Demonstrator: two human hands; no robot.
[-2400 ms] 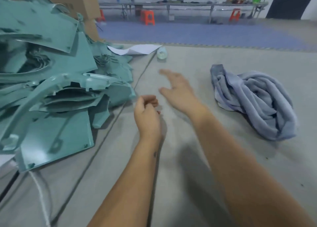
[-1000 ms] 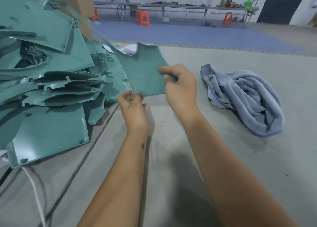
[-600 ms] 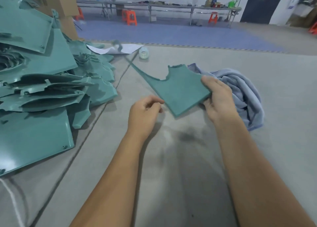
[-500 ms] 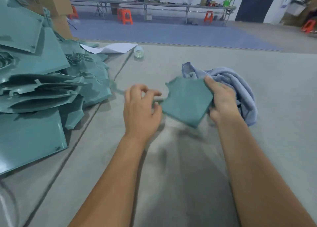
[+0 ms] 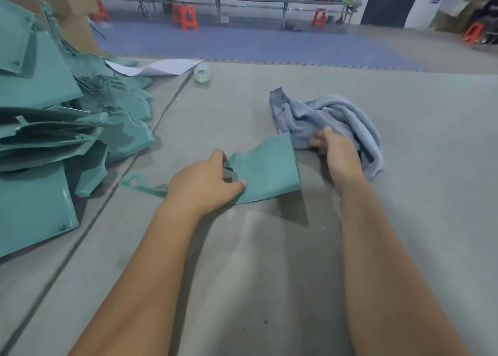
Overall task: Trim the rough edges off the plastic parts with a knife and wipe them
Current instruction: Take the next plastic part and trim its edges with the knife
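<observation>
1. The left hand (image 5: 204, 183) holds a teal part (image 5: 266, 172) flat on the grey table (image 5: 404, 167), thumb on top near the near edge and fingers curled over the notched left edge. What lies under the fingers is in shadow and hard to make out.
2. A thin strip with a ring end (image 5: 134, 180) sticks out to the left of that hand; the hand hides where it joins, so I cannot tell whether it belongs to the part.
3. The right hand (image 5: 336, 153) grips the blue cloth (image 5: 350, 118), fingers curled into its folds just beyond the part's right edge. The fingertips are buried in the fabric.
4. The cloth lies bunched, touching or overlapping the part's far right corner; which one, I cannot tell.
5. A pile (image 5: 54, 126) of teal parts fills the left side, cut off by the frame edge.
6. No knife shows plainly; either hand might hide one.
7. Beyond the pile lie a white sheet (image 5: 159, 67) and a small pale roll (image 5: 202, 72), too blurred to identify.
</observation>
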